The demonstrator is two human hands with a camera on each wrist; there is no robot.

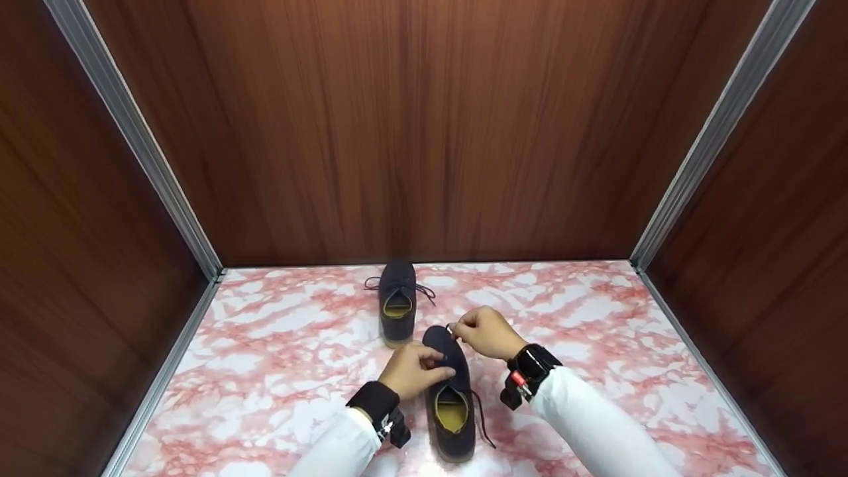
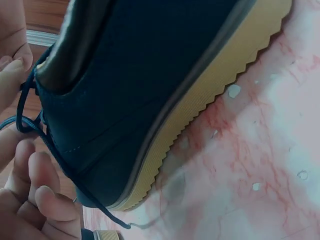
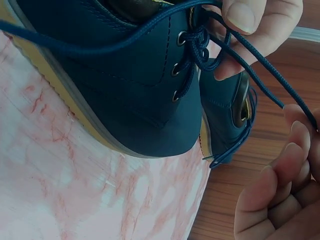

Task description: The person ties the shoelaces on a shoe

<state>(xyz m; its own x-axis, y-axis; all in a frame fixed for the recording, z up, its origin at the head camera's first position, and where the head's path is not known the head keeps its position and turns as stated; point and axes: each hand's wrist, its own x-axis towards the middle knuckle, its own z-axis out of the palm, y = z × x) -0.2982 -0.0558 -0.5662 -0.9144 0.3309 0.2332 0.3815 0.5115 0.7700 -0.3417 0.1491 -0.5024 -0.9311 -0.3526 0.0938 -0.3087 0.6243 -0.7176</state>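
Observation:
A dark navy shoe (image 1: 457,445) stands on the patterned surface, its toe pointing away from me. Close to its eyelets, my left hand (image 1: 412,372) pinches the shoelace between thumb and finger beside a knot (image 3: 199,42). My right hand (image 1: 489,332), farther forward near the toe, grips lace strands (image 3: 270,65) drawn away from that knot, its fingers curled. A loose lace end (image 1: 483,417) trails down the shoe's right side. In the left wrist view, the shoe's ridged tan sole (image 2: 200,107) shows. The head view hides most of the knot behind my left hand.
A second navy shoe (image 1: 399,271), with its lace ends spread to both sides, stands farther back and slightly left, close to the wood-grain wall (image 1: 411,132). Wood panels also rise at left and right. The surface (image 1: 278,371) is marbled pink and white.

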